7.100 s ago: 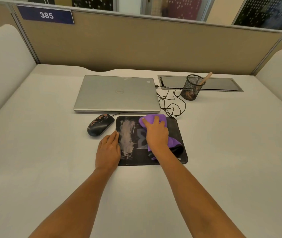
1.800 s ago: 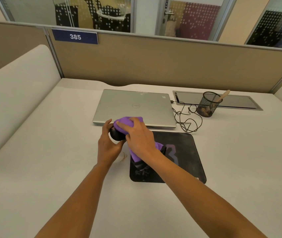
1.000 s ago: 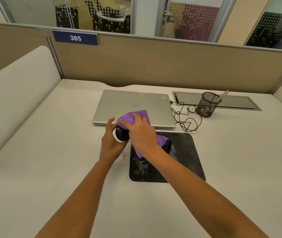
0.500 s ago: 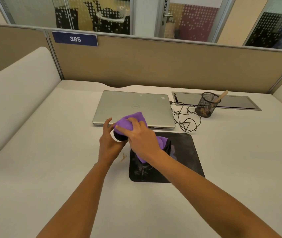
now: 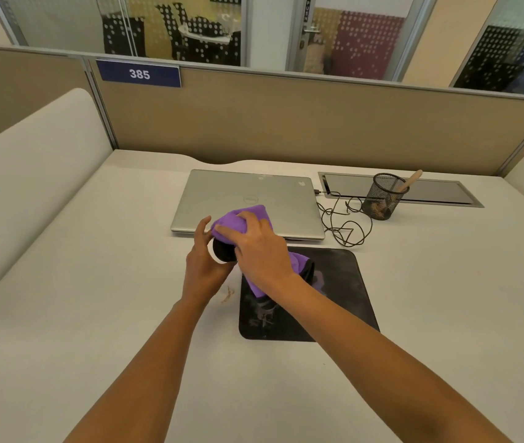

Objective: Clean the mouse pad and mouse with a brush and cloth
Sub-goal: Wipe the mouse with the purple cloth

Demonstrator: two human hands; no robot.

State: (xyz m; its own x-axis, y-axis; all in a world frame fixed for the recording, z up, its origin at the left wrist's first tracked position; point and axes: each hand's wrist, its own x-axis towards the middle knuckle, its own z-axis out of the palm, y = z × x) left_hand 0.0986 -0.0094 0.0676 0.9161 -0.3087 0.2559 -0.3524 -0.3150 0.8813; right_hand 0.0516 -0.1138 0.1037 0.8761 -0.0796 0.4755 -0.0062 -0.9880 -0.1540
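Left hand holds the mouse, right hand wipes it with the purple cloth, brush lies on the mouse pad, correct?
No: in the head view the brush stands in the mesh pen cup, not on the mouse pad. The left hand holds the mouse; the right hand wipes it with the purple cloth.

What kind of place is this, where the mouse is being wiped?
Most likely an office cubicle: a partition carrying a numbered sign, 385, a closed laptop on the desk, and a glass-walled meeting room behind.
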